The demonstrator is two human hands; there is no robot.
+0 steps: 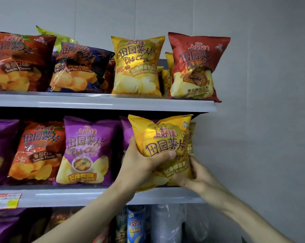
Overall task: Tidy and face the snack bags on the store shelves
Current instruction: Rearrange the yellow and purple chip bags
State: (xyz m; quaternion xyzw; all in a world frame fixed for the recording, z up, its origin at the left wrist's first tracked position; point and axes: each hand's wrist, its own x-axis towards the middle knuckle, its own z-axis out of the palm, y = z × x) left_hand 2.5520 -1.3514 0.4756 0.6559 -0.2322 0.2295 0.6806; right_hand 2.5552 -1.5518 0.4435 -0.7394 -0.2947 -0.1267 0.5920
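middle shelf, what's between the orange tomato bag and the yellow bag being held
In the head view, a purple bag stands upright beside the tomato bag; a second purple bag shows behind the left hand gripping the yellow bag.

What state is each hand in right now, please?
Left hand: closed on the yellow chip bag, with the thumb across its front.
Right hand: closed on the same bag's lower right edge.
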